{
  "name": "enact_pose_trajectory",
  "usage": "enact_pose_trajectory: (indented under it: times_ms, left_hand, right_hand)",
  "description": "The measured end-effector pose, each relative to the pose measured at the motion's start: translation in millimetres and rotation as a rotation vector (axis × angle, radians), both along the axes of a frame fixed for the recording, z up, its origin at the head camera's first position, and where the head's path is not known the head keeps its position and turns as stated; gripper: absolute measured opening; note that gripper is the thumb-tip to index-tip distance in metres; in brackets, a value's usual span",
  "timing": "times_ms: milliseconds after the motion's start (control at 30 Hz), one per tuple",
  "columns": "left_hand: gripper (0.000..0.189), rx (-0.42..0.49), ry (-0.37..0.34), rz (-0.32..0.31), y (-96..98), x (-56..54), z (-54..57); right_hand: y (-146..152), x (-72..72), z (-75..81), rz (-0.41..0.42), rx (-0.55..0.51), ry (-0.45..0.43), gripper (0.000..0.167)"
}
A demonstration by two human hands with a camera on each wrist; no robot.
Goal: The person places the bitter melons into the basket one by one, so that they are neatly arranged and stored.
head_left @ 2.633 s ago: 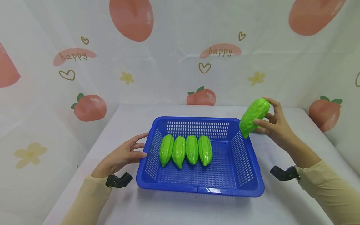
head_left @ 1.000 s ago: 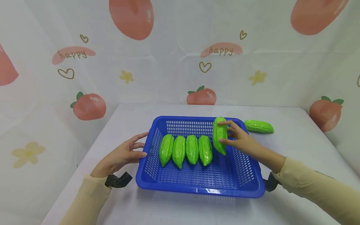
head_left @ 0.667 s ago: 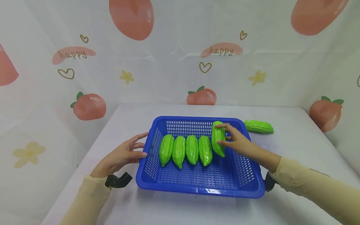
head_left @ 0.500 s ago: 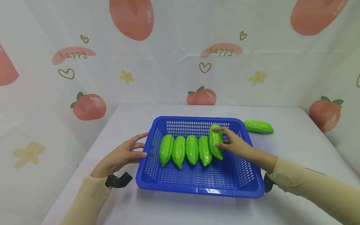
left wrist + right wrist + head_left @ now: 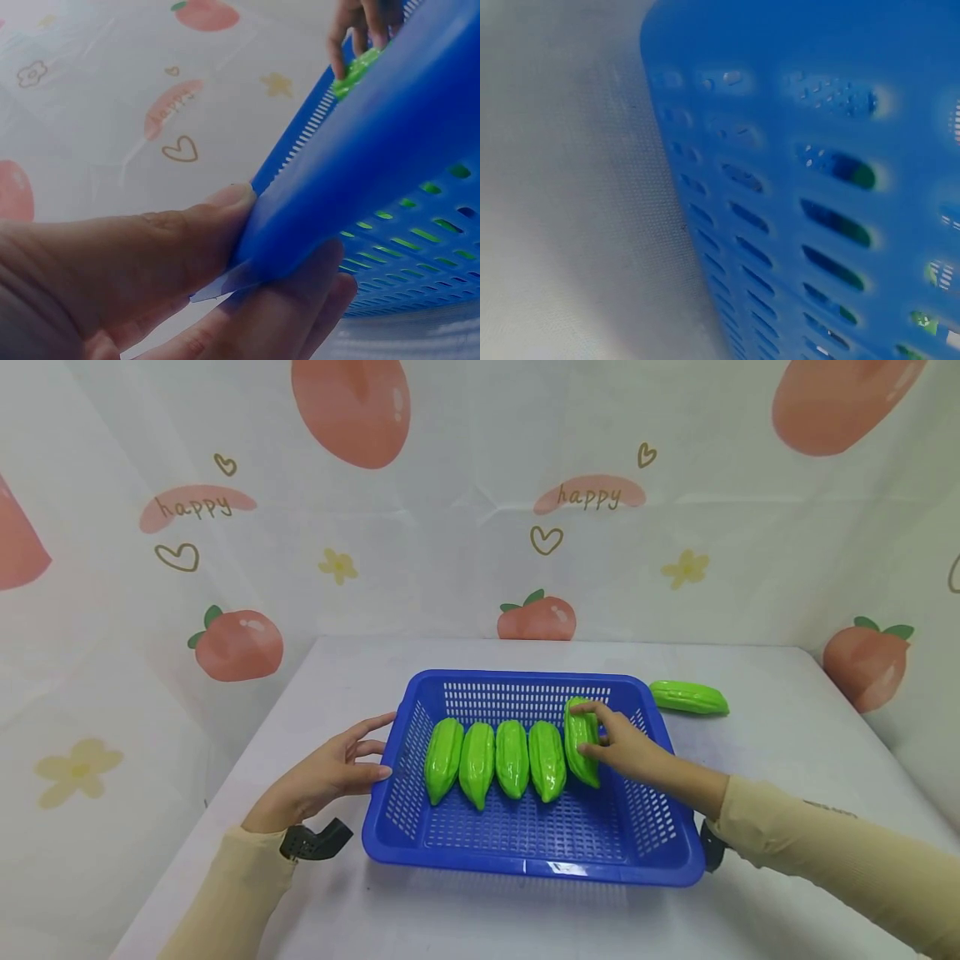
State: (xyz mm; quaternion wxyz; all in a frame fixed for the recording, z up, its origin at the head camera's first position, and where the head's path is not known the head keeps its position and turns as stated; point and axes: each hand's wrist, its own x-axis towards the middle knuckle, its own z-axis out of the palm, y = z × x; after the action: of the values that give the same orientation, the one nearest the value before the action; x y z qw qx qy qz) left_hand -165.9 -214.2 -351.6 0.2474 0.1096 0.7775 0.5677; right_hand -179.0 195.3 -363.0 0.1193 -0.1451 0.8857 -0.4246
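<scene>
My left hand (image 5: 330, 777) pinches the left rim of a blue plastic basket (image 5: 525, 866); in the left wrist view the thumb (image 5: 172, 240) lies on the rim with fingers beneath it. Inside the basket, my right hand (image 5: 626, 747) holds a bright green bitter melon (image 5: 579, 752) between thumb and fingers. It leans slightly, its far end higher, at the right end of a row. Several more bitter melons (image 5: 512, 760) lie side by side to its left. The right wrist view shows only the basket's slotted outer wall (image 5: 780, 172), and the hand is hidden there.
Another bitter melon (image 5: 688, 697) lies on the white table (image 5: 787, 727), just outside the basket's back right corner. Bare basket floor (image 5: 525, 835) shows in front of the row. A fruit-patterned curtain (image 5: 450, 543) hangs behind the table.
My right hand has carried its bitter melon from over the right rim down into the basket, most recently shifting it slightly right. The left hand has stayed at the rim.
</scene>
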Motion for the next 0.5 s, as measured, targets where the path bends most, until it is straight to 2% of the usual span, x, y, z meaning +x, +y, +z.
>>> enact_pose_trajectory:
  times_ms: [200,500]
  left_hand:
    - [0.085,-0.008,0.001,0.001,0.6,-0.2,-0.2]
    - [0.085,0.005,0.0,-0.001,0.1,0.3,0.1]
  right_hand:
    - [-2.3,1.1,-1.5,-0.01,0.078,-0.018,0.049]
    - [-3.9,2.6,-2.4,0.023,0.079,-0.05,0.048]
